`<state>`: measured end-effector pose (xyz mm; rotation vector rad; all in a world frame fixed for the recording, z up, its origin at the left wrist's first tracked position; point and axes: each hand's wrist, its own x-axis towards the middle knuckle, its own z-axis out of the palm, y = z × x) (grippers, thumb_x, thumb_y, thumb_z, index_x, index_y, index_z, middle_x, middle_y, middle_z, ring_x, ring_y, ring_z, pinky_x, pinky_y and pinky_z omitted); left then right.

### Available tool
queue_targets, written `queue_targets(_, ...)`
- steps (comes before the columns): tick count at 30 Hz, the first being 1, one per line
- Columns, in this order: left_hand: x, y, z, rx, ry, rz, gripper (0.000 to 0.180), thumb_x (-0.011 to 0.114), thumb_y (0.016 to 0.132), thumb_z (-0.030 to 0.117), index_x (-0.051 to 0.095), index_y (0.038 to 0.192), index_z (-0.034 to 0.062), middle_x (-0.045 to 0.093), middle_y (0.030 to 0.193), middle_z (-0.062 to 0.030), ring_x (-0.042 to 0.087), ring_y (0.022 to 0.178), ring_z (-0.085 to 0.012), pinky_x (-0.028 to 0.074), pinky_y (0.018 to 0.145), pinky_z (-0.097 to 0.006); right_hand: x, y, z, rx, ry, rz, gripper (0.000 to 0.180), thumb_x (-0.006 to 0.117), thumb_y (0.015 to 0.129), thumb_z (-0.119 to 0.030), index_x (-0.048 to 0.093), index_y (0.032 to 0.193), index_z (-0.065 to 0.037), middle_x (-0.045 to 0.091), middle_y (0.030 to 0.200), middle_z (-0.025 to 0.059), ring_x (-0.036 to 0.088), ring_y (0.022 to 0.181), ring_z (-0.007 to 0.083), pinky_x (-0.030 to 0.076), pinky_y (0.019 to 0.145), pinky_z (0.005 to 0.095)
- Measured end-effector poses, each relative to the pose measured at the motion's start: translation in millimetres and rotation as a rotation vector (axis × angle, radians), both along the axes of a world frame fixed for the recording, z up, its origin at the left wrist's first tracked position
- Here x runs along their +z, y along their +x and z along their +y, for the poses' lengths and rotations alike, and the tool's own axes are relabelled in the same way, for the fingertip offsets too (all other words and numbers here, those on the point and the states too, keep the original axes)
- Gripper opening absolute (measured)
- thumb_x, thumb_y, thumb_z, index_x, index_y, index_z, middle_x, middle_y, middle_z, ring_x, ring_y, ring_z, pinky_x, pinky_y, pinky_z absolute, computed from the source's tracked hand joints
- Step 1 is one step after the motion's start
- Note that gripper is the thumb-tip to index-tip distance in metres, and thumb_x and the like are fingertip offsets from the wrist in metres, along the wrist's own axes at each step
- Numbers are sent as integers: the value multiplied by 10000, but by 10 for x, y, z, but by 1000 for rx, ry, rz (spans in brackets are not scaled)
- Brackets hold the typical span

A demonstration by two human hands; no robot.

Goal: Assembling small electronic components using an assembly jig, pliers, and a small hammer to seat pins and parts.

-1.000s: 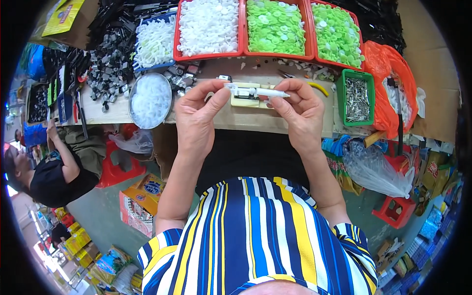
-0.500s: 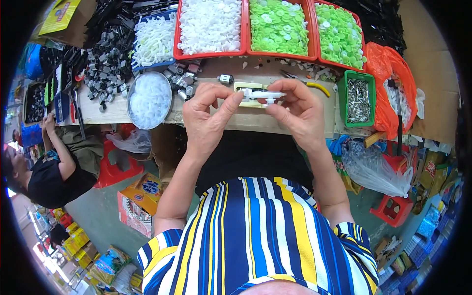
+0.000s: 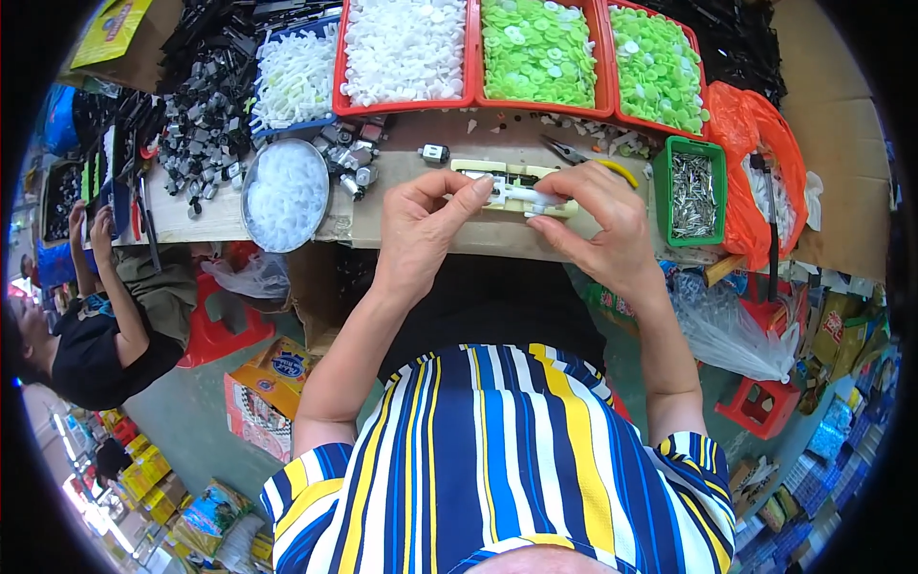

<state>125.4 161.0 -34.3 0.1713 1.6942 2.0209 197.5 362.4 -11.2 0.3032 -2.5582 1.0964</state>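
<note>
Right now both hands meet over the middle of the table (image 3: 430,234). The left hand (image 3: 426,230) pinches one end of a small white plastic part (image 3: 521,194) between thumb and first finger. The right hand (image 3: 598,225) pinches the other end, with the thumb below and the fingers on top. So the part is held tight from both sides, and that keeps it steady just above a pale yellow holder (image 3: 512,177) that lies flat on the table. The part looks like it rests on the holder, but the fingers hide the spot, so I cannot be sure.

Things to pick from sit close, all within easy reach. A red bin of white pieces (image 3: 406,48) and two red bins of green discs (image 3: 540,48) stand at the far edge. A little green box of metal pins (image 3: 690,191) sits just beside the right hand. A round tin of white bits (image 3: 285,194) sits near the left hand. Pliers with yellow handles (image 3: 583,158) lie behind the holder. Another person in a black shirt (image 3: 91,354) sits low on the far left.
</note>
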Motion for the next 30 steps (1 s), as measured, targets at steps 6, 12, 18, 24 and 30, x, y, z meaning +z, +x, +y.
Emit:
queue_targets(6, 53, -14, 58, -134, -57, 31, 145, 765, 881, 152, 725, 900, 14, 639, 780, 42, 471, 659, -15, 345, 567, -190, -12, 55, 147, 9, 47, 40, 205, 783, 749, -79, 666, 904, -11, 666, 840, 116, 637, 773, 285, 483, 696, 377)
queue_targets(12, 44, -94, 123, -191, -219, 460, 143, 795, 808, 91, 727, 909, 16, 660, 846, -40, 551, 819, -134, 416, 657, -267, -7, 68, 220, -10, -179, -134, 125, 734, 826, -97, 681, 889, -3, 645, 784, 119, 630, 707, 264, 472, 657, 367)
queue_targets(18, -48, -188, 150, -80, -418, 949, 181, 789, 724, 31, 723, 893, 36, 647, 875, -83, 558, 882, -274, 462, 742, -367, -10, -8, 337, -43, -115, -262, 119, 720, 836, -63, 683, 912, 20, 643, 796, 118, 621, 707, 234, 472, 648, 346)
queue_targets(24, -141, -231, 112, -67, -492, 1077, 207, 777, 719, 18, 710, 914, 33, 628, 870, -87, 557, 910, -290, 473, 767, -392, -42, -72, 362, -44, 12, -257, 114, 701, 841, -83, 677, 899, 12, 631, 800, 141, 633, 728, 304, 476, 654, 385)
queue_targets(30, -186, -225, 138, -80, -467, 1095, 199, 775, 726, 24, 709, 914, 29, 619, 864, -90, 551, 916, -300, 474, 774, -395, -105, -113, 349, -22, 76, -265, 119, 708, 832, -91, 682, 899, 4, 631, 791, 136, 634, 741, 311, 478, 658, 385)
